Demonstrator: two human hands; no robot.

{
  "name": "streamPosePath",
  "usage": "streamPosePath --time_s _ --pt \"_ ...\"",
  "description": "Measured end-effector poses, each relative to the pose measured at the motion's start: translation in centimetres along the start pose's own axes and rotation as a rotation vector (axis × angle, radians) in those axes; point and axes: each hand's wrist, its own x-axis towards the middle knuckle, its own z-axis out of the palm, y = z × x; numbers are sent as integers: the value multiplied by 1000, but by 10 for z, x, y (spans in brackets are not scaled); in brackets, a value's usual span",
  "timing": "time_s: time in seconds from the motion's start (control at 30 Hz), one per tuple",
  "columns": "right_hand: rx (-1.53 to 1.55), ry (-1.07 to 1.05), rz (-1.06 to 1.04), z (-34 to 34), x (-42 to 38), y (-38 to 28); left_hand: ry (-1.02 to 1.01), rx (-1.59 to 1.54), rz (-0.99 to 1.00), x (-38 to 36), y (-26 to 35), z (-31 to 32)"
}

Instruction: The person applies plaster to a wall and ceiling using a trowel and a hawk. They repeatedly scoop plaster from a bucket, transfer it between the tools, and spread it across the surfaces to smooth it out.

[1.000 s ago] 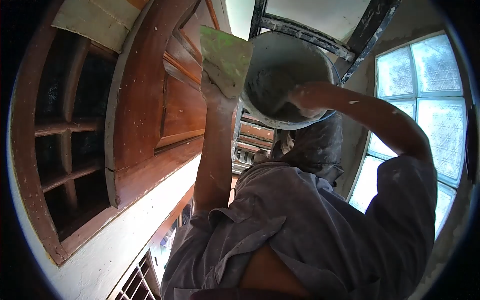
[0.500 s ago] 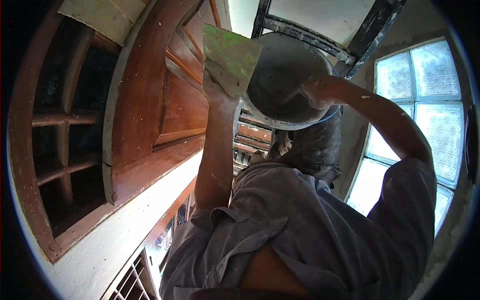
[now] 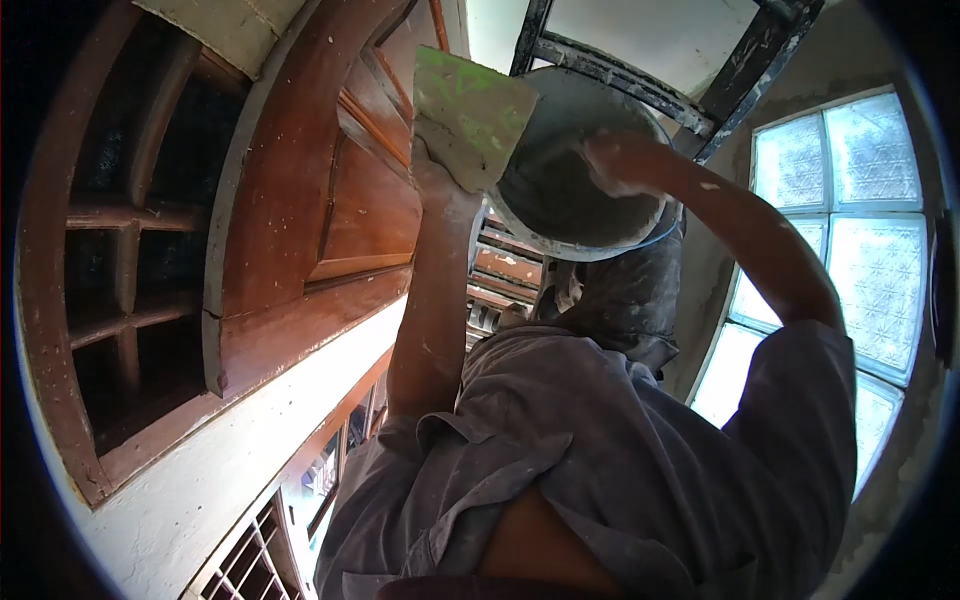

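My left hand [image 3: 446,188] grips a flat green board [image 3: 474,112] smeared with grey mortar, held up beside the left rim of a bucket. The hand is closed, with most of its fingers hidden under the board. Inside the mouth of the large grey bucket [image 3: 545,243] is my right hand [image 3: 622,164]. Its fingers are curled and closed, and whatever they hold cannot be made out against the dark inside. Grey residue coats the bucket's inner wall, and a thin blue edge shows along its right side.
A brown panelled wooden door [image 3: 290,190] stands close on the left, near a wooden window frame [image 3: 125,330]. Glass blocks [image 3: 875,290] fill an opening at right. Behind the bucket is a dark, paint-spattered frame [image 3: 620,80]. Wooden slats [image 3: 508,263] show below it.
My right hand has moved left and slightly up within the bucket, its forearm following. The board in my left hand appears slightly further right, as the view has shifted a little.
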Motion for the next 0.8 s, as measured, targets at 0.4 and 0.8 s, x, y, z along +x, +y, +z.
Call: streamPosePath --time_s 0.4,0.8 --pt "-82 -98 -2 63 17 80 -29 71 34 10 -4 0" --pt "22 -284 209 18 -6 37 97 329 50 17 -13 0"
